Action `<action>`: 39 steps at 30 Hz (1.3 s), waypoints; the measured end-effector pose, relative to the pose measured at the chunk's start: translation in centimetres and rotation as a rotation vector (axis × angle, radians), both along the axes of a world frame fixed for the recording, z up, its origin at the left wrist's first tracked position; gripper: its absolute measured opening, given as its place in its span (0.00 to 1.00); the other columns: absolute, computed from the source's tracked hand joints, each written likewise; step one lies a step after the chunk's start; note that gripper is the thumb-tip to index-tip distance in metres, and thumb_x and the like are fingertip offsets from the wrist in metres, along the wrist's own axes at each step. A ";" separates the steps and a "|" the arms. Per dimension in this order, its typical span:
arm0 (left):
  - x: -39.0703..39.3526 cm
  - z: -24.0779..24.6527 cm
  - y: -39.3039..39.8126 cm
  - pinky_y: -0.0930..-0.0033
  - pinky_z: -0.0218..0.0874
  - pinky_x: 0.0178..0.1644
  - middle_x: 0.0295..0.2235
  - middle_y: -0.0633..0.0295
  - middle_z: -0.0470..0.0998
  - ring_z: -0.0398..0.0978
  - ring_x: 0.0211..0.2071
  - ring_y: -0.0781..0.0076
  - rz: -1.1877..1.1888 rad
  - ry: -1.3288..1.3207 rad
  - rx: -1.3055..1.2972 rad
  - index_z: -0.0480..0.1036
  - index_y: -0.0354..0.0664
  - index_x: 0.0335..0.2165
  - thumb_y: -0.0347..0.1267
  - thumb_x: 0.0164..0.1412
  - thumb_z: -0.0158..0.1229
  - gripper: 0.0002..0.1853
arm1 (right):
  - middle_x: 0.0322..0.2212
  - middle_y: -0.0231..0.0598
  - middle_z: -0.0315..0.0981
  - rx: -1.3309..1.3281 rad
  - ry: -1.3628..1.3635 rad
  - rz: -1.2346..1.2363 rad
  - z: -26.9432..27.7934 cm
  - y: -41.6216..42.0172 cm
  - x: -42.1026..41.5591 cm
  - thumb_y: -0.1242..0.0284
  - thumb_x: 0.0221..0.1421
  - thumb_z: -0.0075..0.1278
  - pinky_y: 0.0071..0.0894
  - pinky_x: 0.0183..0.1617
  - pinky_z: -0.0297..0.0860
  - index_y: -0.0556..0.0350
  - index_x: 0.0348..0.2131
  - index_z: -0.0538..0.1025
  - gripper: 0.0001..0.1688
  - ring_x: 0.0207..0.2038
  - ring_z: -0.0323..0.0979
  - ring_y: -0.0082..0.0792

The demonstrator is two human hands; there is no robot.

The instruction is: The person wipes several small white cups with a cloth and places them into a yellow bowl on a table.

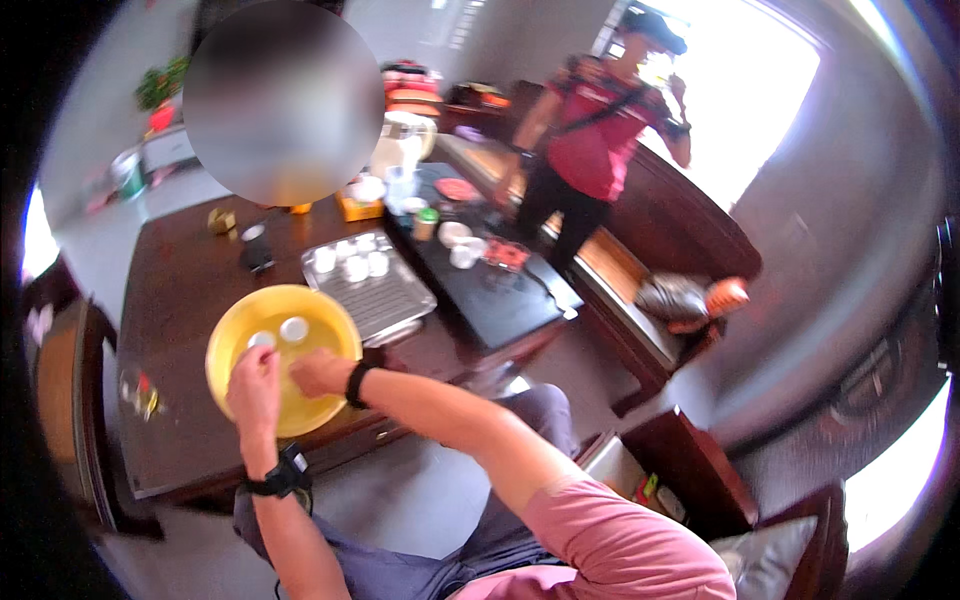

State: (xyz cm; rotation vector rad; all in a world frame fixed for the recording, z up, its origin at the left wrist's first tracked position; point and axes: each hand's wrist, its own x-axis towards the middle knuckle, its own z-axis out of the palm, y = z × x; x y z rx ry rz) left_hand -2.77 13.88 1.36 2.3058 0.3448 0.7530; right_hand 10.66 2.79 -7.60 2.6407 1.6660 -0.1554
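A yellow plastic basin [220,352] with liquid in it stands at the near edge of the dark wooden table. One small white cup [294,328] lies inside it. A second white cup [262,340] shows just beyond the fingers of my left hand [253,390]; whether they touch it is unclear. My left hand is over the basin's near left part, fingers bent together. My right hand [321,373] reaches into the basin from the right, fingers pointing down and left. Blur and the hand itself hide what is between its fingers.
Right behind the basin is a metal tray [375,292] holding several white cups [357,267]. Beyond it, a black tea board [502,300] carries bowls and jars. A dark cup [256,247] and a glass [141,394] stand on the table [180,300]. A person [592,142] stands by the wooden bench [675,202].
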 end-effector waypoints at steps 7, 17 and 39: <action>0.1 0.1 -0.5 0.62 0.69 0.40 0.35 0.53 0.81 0.79 0.34 0.59 -0.128 0.079 -0.067 0.77 0.37 0.40 0.33 0.62 0.58 0.11 | 0.32 0.44 0.82 0.020 0.082 -0.197 2.4 -1.4 -3.2 0.67 0.48 0.54 0.47 0.39 0.74 0.50 0.33 0.83 0.13 0.38 0.81 0.46; -0.8 0.4 -1.2 0.61 0.68 0.38 0.33 0.53 0.81 0.79 0.31 0.60 -0.116 0.165 -0.012 0.77 0.37 0.39 0.33 0.63 0.57 0.11 | 0.32 0.48 0.80 0.278 0.165 -0.351 0.6 -1.3 -4.1 0.71 0.50 0.52 0.50 0.44 0.73 0.56 0.31 0.81 0.10 0.40 0.79 0.52; -1.5 -3.6 -0.1 0.55 0.71 0.47 0.40 0.51 0.80 0.78 0.43 0.52 -0.240 0.278 0.180 0.76 0.40 0.44 0.31 0.60 0.56 0.13 | 0.34 0.53 0.80 0.155 0.374 -0.120 5.0 -2.7 -2.4 0.65 0.48 0.56 0.47 0.43 0.73 0.55 0.37 0.81 0.17 0.39 0.79 0.52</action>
